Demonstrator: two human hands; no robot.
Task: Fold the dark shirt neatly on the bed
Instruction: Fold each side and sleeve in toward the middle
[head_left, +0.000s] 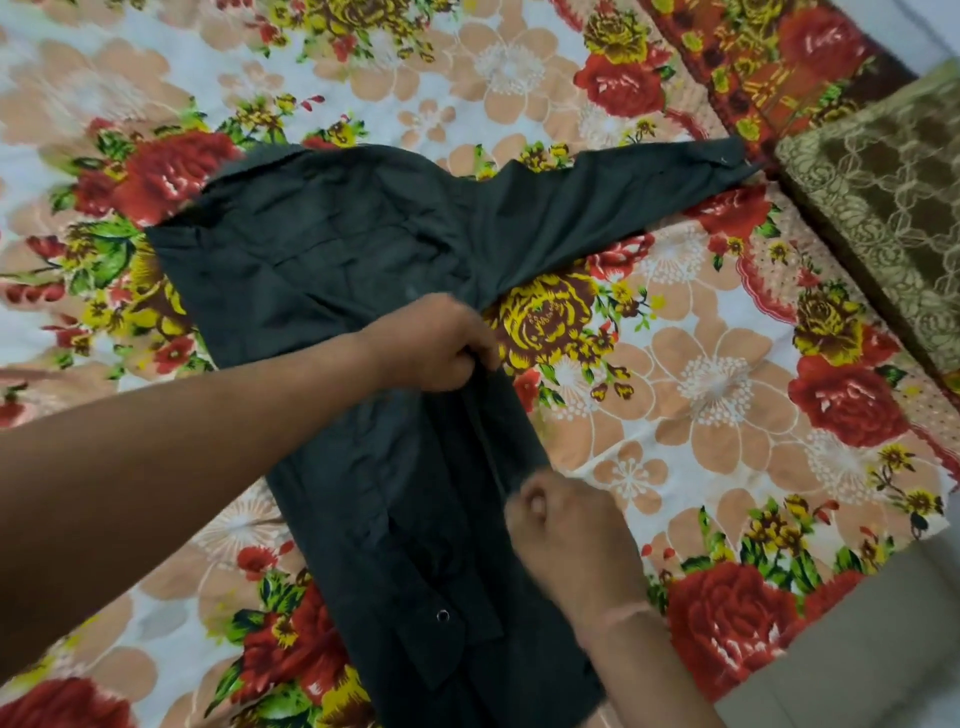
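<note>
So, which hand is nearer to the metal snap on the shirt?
Right. The right hand is just up-right of the metal snap; the left hand grips the dark shirt far above it.

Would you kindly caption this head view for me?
On a flowered bedsheet, left hand and right hand hold the dark shirt.

I count one dark shirt (322, 249) in the middle of the frame. It has two sleeves: one stretched sleeve (623, 197) toward the upper right and one folded sleeve (431, 597) at lower centre, which shows one metal snap (442, 616). Two hands are mine, my left hand (431, 343) and my right hand (561, 519). There is one floral bedsheet (727, 374) and one brown-and-gold cloth (883, 197) at the right edge.
</note>
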